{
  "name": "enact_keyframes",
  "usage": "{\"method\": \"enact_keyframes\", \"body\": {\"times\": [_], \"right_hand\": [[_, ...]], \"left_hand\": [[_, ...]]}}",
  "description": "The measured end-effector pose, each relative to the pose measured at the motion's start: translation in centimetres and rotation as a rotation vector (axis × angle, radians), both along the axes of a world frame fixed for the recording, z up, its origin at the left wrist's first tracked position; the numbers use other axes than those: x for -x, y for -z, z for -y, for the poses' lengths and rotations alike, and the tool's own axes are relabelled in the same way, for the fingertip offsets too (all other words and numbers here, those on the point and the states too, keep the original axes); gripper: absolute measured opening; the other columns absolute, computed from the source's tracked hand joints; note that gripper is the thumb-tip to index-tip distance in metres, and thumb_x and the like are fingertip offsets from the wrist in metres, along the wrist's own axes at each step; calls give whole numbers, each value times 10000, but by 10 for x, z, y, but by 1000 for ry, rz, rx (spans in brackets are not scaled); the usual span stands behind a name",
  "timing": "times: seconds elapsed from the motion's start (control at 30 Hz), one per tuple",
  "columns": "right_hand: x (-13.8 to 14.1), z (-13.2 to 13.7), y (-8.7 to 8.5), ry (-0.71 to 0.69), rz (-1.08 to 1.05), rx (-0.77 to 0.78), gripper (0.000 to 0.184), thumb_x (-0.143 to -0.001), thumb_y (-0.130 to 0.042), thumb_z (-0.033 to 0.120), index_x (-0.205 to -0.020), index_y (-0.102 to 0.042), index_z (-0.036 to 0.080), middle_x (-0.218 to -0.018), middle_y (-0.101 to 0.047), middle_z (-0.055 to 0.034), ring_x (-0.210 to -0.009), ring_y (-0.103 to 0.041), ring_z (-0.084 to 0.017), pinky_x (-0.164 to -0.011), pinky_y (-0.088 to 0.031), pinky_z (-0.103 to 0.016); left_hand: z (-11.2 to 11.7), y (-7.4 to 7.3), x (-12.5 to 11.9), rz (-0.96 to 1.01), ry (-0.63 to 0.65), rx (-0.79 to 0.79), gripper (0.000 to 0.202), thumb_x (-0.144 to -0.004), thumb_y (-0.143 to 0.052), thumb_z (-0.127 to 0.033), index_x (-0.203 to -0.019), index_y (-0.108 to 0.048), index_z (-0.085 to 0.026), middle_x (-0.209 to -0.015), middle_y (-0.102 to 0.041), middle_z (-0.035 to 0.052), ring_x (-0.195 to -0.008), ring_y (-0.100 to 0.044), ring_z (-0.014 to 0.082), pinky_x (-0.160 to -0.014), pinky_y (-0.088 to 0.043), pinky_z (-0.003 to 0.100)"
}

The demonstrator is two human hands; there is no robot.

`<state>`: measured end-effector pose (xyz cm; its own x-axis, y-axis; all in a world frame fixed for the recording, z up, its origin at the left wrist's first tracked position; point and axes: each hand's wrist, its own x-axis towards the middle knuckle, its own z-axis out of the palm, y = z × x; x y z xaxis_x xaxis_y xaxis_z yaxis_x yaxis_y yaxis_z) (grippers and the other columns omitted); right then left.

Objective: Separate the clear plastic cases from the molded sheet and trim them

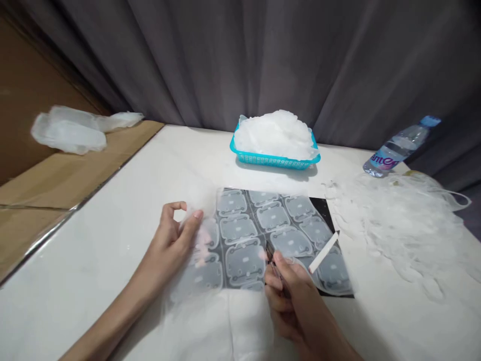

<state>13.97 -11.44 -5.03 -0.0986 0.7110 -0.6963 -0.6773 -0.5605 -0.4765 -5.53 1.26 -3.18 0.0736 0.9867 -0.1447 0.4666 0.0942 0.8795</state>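
Observation:
A translucent, flexible sheet (242,263) with rows of moulded rounded-square shapes lies over a black board (325,210), whose dark surface shows through. My left hand (176,233) pinches the sheet's left edge between thumb and fingers, lifting it slightly; some fingers show through it. In my right hand (293,301) is a slim, dark metal tool (269,249), its tip at the gap between two shapes near the middle of the sheet. My grip hides most of the tool, so its kind is unclear. A white stick (323,252) rests on the sheet's right side.
A turquoise basket (278,161) heaped with thin white pieces (276,134) stands at the back. Tangled translucent scraps (406,225) cover the right side, by a water bottle (400,148). More translucent pieces (75,131) lie on cardboard (124,140) at left. A grey curtain (233,60) hangs behind.

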Motion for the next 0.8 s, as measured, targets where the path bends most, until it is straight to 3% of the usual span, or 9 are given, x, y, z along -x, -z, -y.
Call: {"method": "enact_keyframes", "body": {"times": [0.13,0.2,0.27,0.4,0.5,0.63,0.8], "right_hand": [[-2,-5,5,-45,17,-36,617,-720,-766,746,-695,-426,232,-465,-328,135,-368,-153,-19,-301,-99,-141],[-5,-7,13,-71,-6,-53,626,-697,-765,767,-694,-433,237,-461,-330,139,-356,-137,-18,-306,-102,-154],[-9,-9,23,-106,-33,-82,628,-693,-754,783,-689,-442,238,-455,-328,142,-344,-122,-18,-312,-120,-163],[-18,-13,38,-218,-101,-192,685,-657,-738,830,-594,-387,246,-380,-302,131,-308,-132,-21,-306,-155,-172],[-19,-14,37,-265,-101,-214,710,-631,-746,847,-579,-367,249,-352,-312,125,-283,-160,-25,-295,-165,-172],[-10,-13,29,-126,-1,-181,725,-602,-748,860,-617,-349,255,-383,-278,147,-304,-120,-16,-294,-113,-161],[-8,-12,33,-138,3,-161,692,-650,-739,834,-604,-369,251,-385,-257,147,-307,-89,-11,-291,-83,-169]], "left_hand": [[8,-12,-7,251,-77,381,495,-700,-863,-537,-987,-676,-179,-710,-759,11,-588,-705,199,-524,-549,241],[12,-19,-11,360,-64,547,536,-644,-902,-492,-1011,-732,-140,-792,-806,75,-675,-747,252,-607,-596,291],[14,-23,-13,425,-39,607,583,-639,-912,-447,-1091,-743,-120,-855,-827,103,-720,-763,262,-650,-610,302],[16,-25,-12,444,29,581,660,-699,-896,-404,-1255,-688,-115,-945,-833,103,-792,-779,267,-651,-617,280],[20,-23,-13,453,38,521,752,-732,-893,-418,-1382,-595,-184,-1135,-804,94,-932,-781,291,-737,-650,303],[24,-16,-15,414,22,410,707,-783,-849,-483,-1386,-573,-238,-1322,-719,108,-1118,-726,323,-754,-676,314],[17,-5,-7,345,154,355,734,-784,-830,-534,-1386,-563,-209,-1242,-733,141,-959,-764,319,-621,-668,297]]}}
